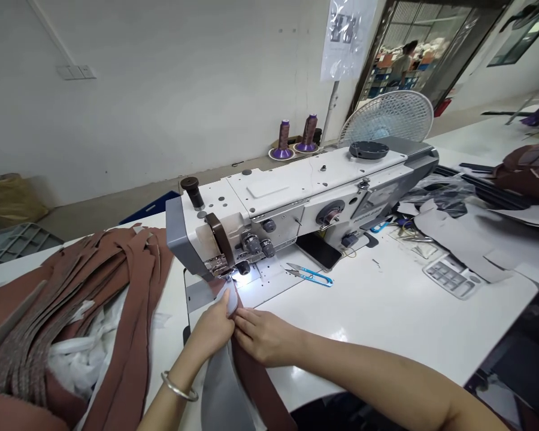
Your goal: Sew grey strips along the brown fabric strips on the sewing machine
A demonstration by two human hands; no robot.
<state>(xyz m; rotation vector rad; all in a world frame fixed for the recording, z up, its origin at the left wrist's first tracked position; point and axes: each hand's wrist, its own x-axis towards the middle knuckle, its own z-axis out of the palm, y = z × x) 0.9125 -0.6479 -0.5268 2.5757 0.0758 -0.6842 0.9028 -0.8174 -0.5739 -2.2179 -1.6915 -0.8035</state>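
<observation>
A white sewing machine (269, 209) stands on the table, its needle area lit. My left hand (213, 329) grips a grey piece of material (224, 383) just in front of the presser foot, thumb on top and the other fingers hidden. Beside it, my right hand (267, 336) has its fingers pressed together on the edge of a reddish-brown strip (263, 383). Strip and grey piece lie against each other, running from the needle toward me over the table edge. Blue-handled thread snips (312, 275) lie to the right of the needle, near a dark phone (320, 250).
Many reddish-brown strips (137, 311) are heaped at the left with white material among them. Two thread cones (284, 137) and a fan (388, 117) stand behind the machine. Grey cut pieces (467, 236) and a clear plastic template (453, 278) lie at the right.
</observation>
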